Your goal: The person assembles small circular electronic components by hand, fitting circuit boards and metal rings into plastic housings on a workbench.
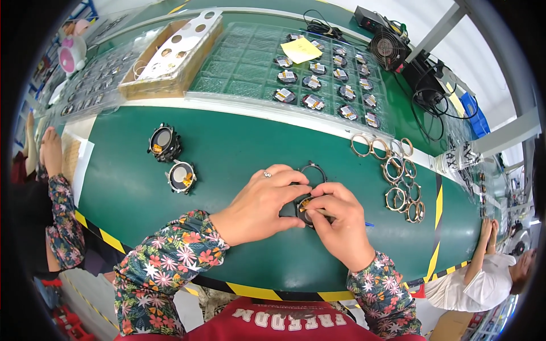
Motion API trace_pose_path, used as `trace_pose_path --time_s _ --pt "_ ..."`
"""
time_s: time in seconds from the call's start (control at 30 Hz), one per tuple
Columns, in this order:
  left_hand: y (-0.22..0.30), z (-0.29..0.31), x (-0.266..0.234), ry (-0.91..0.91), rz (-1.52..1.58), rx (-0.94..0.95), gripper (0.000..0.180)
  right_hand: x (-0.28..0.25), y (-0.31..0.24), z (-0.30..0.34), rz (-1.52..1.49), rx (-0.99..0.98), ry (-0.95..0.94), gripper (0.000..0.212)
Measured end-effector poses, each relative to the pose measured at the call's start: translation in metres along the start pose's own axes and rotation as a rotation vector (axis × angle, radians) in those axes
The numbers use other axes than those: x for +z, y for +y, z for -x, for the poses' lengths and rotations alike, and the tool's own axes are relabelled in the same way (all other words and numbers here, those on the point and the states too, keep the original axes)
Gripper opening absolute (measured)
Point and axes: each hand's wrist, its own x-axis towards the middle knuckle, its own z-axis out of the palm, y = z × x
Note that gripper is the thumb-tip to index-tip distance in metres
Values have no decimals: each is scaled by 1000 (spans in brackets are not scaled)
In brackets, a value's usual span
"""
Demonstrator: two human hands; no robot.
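Observation:
A round dark watch body (303, 215) with an orange flex strip lies at the middle of the table. My left hand (259, 204) curves round its left side, with fingers and thumb closed on the rim. From the right, my right hand (340, 223) pinches a thin tool over the watch body. Most of that tool is hidden by the fingers; a blue end (369, 224) shows beyond the hand and seems to belong to it. Just behind my fingertips lies a black ring-shaped part (314, 168). The face of the watch body is partly covered by my fingers.
Stacked watch bodies (165, 142) and another one (182, 177) sit at left. Metal watch rings (396, 198) cluster at right. Behind are a clear tray (244, 62) holding round modules, a cardboard box (153, 88) and a black fan (388, 49). Other people sit at both sides.

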Motion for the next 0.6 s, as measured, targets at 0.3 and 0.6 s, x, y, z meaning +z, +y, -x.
trace_pose_path --time_s 0.3,0.6 --pt "0 0 1 13 3 13 59 4 -1 -1 79 -27 43 12" --pt "1 1 1 15 -4 10 59 5 -3 -1 59 18 12 11"
